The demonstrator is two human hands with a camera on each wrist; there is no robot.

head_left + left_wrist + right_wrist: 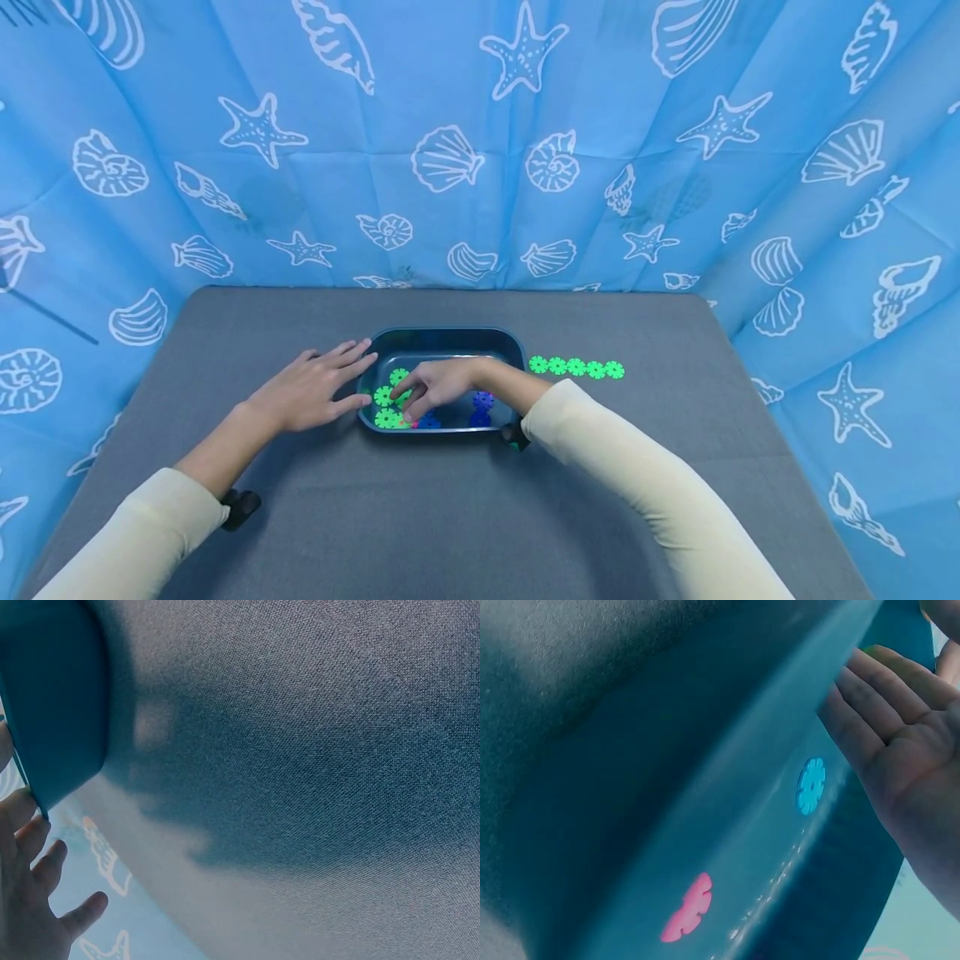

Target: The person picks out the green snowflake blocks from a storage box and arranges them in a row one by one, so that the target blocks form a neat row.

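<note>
A dark blue tray (450, 431) stands on the grey table, with notched plastic discs inside. My left hand (318, 386) rests at its left rim, fingers spread and fairly straight; the left wrist view shows those fingertips against the tray wall (64, 697). My right hand (446, 385) reaches down into the tray's left part, index finger and thumb apart over green discs (384, 397). In the right wrist view its fingers are extended, and their tips are partly hidden. Blue discs (482, 402) lie in the tray's right part. A pink disc (687, 908) shows in the right wrist view.
Several green discs (576, 367) lie in a row on the table, right of the tray. The grey tabletop (420, 517) extends around the tray. Behind and beside it hangs a blue curtain (480, 208) with white shell and starfish prints.
</note>
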